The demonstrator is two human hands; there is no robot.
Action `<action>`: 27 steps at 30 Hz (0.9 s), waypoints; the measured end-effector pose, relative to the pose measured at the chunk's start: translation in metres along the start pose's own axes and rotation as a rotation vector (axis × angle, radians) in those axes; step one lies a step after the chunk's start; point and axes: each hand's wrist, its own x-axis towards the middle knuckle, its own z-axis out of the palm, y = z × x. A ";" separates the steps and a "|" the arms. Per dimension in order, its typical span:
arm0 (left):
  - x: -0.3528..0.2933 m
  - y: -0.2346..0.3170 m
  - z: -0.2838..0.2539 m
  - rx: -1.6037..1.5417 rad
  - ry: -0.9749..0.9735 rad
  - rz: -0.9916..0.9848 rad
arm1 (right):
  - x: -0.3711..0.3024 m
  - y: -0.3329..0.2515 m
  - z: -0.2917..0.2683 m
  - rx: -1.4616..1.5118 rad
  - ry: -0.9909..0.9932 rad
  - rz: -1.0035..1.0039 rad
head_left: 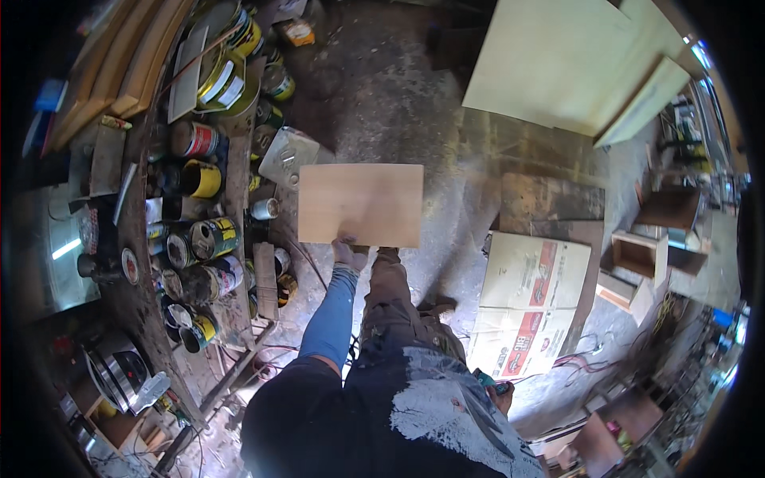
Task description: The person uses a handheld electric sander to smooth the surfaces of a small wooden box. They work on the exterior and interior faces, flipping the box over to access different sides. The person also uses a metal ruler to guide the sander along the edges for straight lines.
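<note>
A flat, rectangular light-wood panel (pixel 358 195) is held out low in front of me. My left hand (pixel 349 253), at the end of a blue sleeve, grips its near edge left of the middle, with the fingers partly hidden by the board. My right hand (pixel 504 396) hangs by my right hip, beside my dark, white-patterned shirt. Its fingers close around a teal and black tool (pixel 484 378), mostly hidden by my body, so its kind does not show.
On the left, a wooden shelf (pixel 237 171) carries several paint cans (pixel 215 237). A flattened cardboard box (pixel 530 303) lies on the floor to my right. Large pale panels (pixel 550 64) stand at the far right, with small wooden drawers (pixel 637 255) nearer. Cables (pixel 578 360) trail across the floor.
</note>
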 end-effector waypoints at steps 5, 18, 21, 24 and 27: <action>0.043 0.051 -0.012 -0.051 -0.015 0.214 | 0.053 -0.052 -0.054 0.078 -0.011 -0.149; 0.127 0.066 -0.117 -0.040 -0.191 0.369 | 0.283 -0.096 -0.036 -0.439 0.147 -0.545; 0.125 0.081 -0.114 -0.029 -0.157 0.352 | 0.372 -0.071 -0.009 -0.566 0.232 -0.629; 0.133 0.131 -0.111 0.059 -0.181 0.371 | 0.443 -0.053 0.031 -0.608 0.308 -0.511; 0.137 0.146 -0.110 0.254 -0.238 0.334 | 0.487 -0.044 0.037 -0.665 0.445 -0.433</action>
